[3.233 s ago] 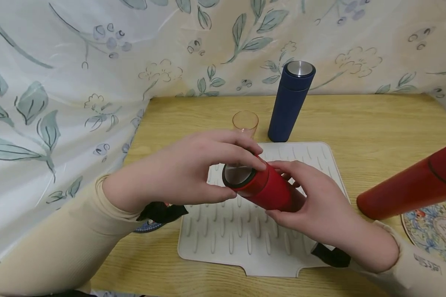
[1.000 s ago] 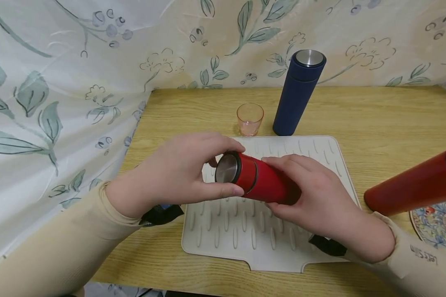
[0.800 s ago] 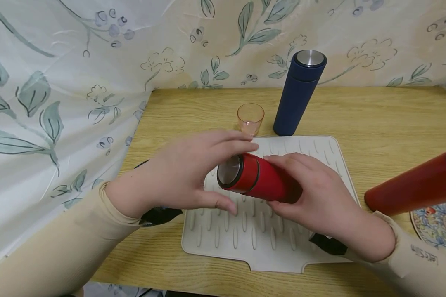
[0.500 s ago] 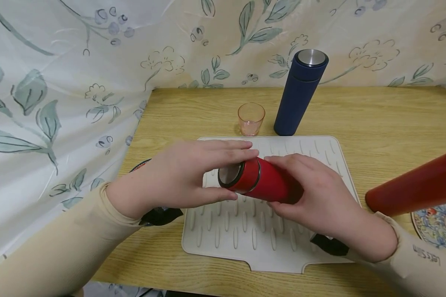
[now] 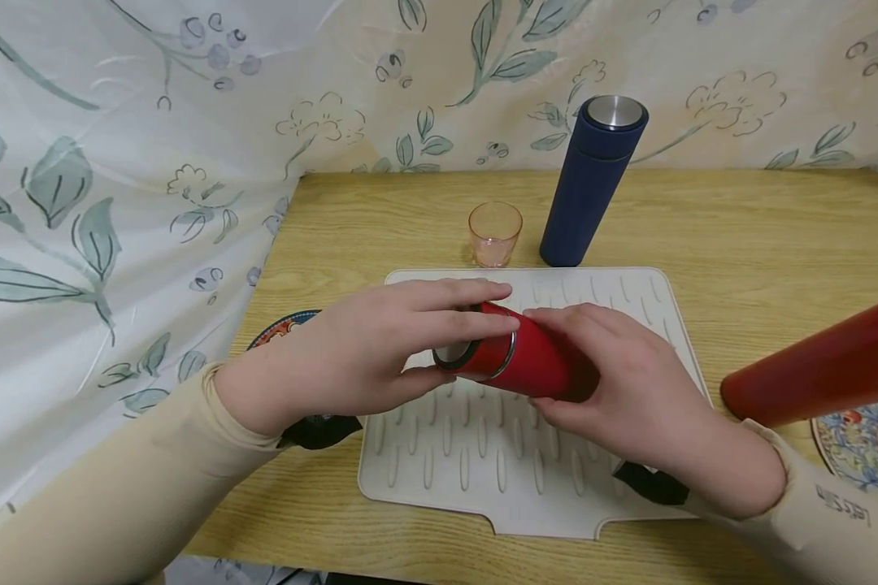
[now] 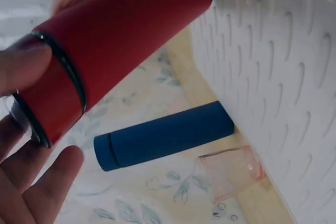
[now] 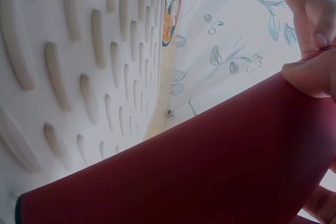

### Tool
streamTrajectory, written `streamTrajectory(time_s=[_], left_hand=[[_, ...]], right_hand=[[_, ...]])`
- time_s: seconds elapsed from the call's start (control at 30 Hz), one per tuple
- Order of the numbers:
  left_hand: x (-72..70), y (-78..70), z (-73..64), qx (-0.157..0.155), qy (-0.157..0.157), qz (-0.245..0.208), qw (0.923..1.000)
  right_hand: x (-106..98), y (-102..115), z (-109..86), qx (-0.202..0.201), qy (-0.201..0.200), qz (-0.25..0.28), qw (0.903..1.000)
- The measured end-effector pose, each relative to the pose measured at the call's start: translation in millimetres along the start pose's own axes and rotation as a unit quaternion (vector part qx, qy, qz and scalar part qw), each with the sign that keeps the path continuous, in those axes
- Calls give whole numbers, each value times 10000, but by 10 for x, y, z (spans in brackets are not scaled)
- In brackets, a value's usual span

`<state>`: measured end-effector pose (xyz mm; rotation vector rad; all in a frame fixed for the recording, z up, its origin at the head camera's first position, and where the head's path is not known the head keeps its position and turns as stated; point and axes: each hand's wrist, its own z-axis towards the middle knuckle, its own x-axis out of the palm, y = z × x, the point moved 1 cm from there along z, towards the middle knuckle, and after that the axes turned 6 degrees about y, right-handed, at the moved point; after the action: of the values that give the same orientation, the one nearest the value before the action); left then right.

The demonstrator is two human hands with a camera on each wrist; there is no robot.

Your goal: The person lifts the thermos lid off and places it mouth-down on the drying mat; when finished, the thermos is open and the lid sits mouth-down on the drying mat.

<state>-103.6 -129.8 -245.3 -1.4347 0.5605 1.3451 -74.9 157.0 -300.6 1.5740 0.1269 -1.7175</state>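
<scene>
A red thermos flask [image 5: 549, 357] leans over the white ribbed mat [image 5: 483, 479], its lid end toward the left. My right hand [image 5: 629, 390] grips the flask's body. Around the lid [image 6: 52, 98], my left hand [image 5: 373, 349] has its thumb on one side and fingers on the other. A thin shiny ring shows at the seam between lid and body. In the right wrist view the flask's body [image 7: 173, 177] slants above the mat; whether its base touches the mat I cannot tell.
A navy thermos flask [image 5: 588, 191] and a small pink-tinted glass [image 5: 494, 236] stand behind the mat. At the right a second red flask [image 5: 812, 366] stands by a patterned round mat [image 5: 863, 447]. Another patterned disc [image 5: 281, 327] lies partly under my left forearm.
My left hand let its thumb come off the lid, turned, and took hold of it again with fingers further over the top. The right hand keeps its hold; the view has shifted slightly.
</scene>
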Motion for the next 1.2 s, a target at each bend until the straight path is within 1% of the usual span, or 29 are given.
streamTrajectory(time_s=[0.03,0.1,0.17,0.2,0.23,0.27,0.3,0.33,0.37,0.47,0.53,0.57,0.67,0.7,0.77,0.87,0.93,1.07,1.2], left_hand=[[1,-2,1,-132,-16,-83,9999],[1,-13,4,-546,-12,-231,9982],[2,-30,10,-997,-10,-275,9946],[6,-37,13,-1174,-18,-269,9927],[11,-42,14,-1312,-19,-245,9910],[15,-47,13,-1382,-21,-207,9902],[21,-47,9,-1357,-37,-221,9905],[26,-45,4,-1241,-42,-241,9920],[32,-39,-5,-1037,-57,-290,9942],[55,-18,-35,-231,-22,-416,9989],[70,-5,-43,257,-15,-367,9990],[79,0,-45,425,-58,-315,9986],[83,12,-50,668,-236,-215,9973],[80,18,-53,713,-317,-241,9967],[62,22,-62,706,-406,-322,9962],[25,21,-71,514,-390,-421,9970],[3,8,-68,249,-354,-517,9977],[-6,-8,-56,-426,-396,-714,9958],[-1,-24,-64,-1175,-520,-801,9885]], right_hand=[[-1,9,-3,30,30,1,10000],[-7,31,-10,75,93,2,9999],[-9,56,-20,87,139,3,9999],[-11,67,-24,73,146,0,9999],[-11,75,-28,51,139,-9,9999],[-13,81,-31,19,119,-18,9999],[-14,83,-32,-19,85,-34,10000],[-17,83,-32,-59,42,-54,10000],[-21,81,-30,-95,-6,-72,9999],[-36,66,-25,-172,-138,-122,9997],[-42,59,-26,-167,-166,-124,9996],[-44,58,-27,-155,-163,-116,9997],[-41,61,-29,-122,-114,-126,9998],[-40,65,-28,-121,-98,-126,9998],[-37,76,-26,-134,-70,-118,9998],[-37,93,-20,-169,-64,-115,9998],[-39,105,-17,-173,-61,-145,9997],[-33,127,-18,-154,-36,-224,9996],[-24,141,-22,-161,-52,-213,9996]])
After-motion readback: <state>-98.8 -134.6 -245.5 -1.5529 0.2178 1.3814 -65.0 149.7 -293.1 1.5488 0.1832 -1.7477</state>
